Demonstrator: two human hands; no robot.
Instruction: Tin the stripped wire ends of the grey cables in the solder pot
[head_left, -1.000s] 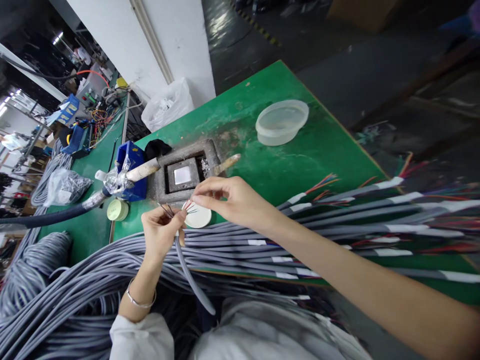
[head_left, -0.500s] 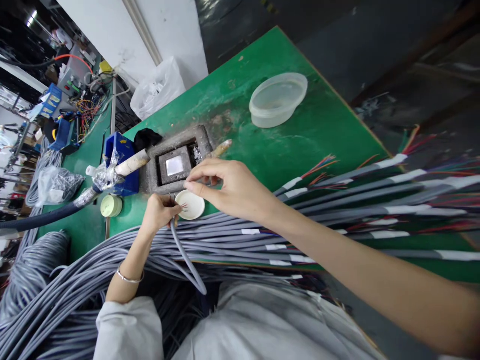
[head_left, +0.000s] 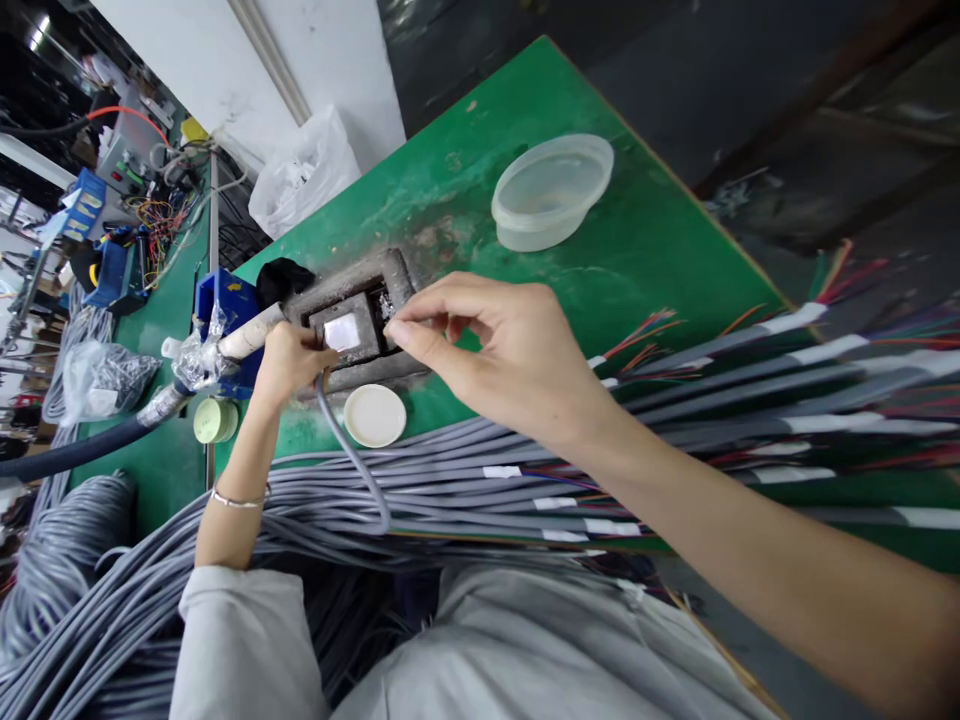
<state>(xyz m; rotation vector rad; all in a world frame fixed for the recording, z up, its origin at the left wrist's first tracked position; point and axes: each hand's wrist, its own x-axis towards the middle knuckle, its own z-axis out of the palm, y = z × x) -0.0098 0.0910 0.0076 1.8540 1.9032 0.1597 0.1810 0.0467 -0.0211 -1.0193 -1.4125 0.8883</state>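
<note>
1. Two hands are working over the desk (head_left: 637, 260), seen from the head camera.
2. Left hand (head_left: 289, 358) is gripping a grey cable (head_left: 346, 462), holding its end at the solder pot (head_left: 352, 330).
3. Right hand (head_left: 517, 360) is pinching narrow beside the pot; I cannot tell on what.

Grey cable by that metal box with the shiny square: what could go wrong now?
1. The left hand and the fingertips of the right hand are right at the shiny square in the metal box; if that is hot metal, a slip could burn skin.
2. The grey cable curves down into the pile of cables; a snag there could jerk its end sideways.
</note>
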